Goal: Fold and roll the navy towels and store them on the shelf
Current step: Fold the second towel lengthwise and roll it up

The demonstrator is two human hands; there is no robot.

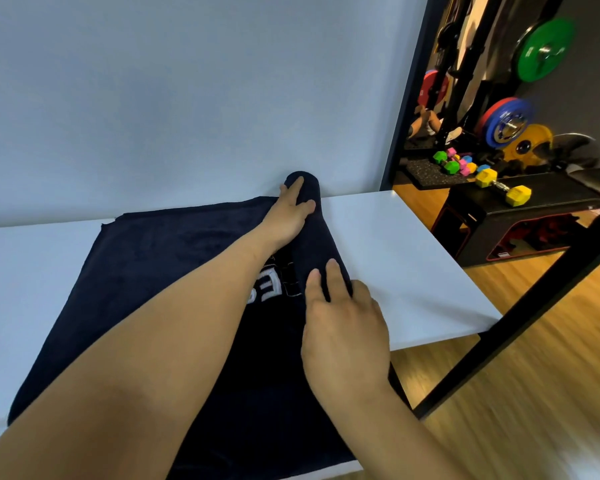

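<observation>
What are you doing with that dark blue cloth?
A person is rolling up a navy towel on a white table. The left hand presses the far end of the roll, the right hand the near end. Only the right edge is rolled; most of the towel lies flat.

Both grips on the rolled edge of the navy towel [136, 289].
My left grip [293, 211] lies on the far end of the roll along the towel's right side, and my right grip [343, 327] on its near end, fingers laid fairly straight over the cloth. Left of the roll the towel lies flat on the white surface [395, 258], with white lettering [271, 285] showing between my arms. Well to the towel's right sit coloured dumbbells [499, 188] and weight plates [542, 50].
</observation>
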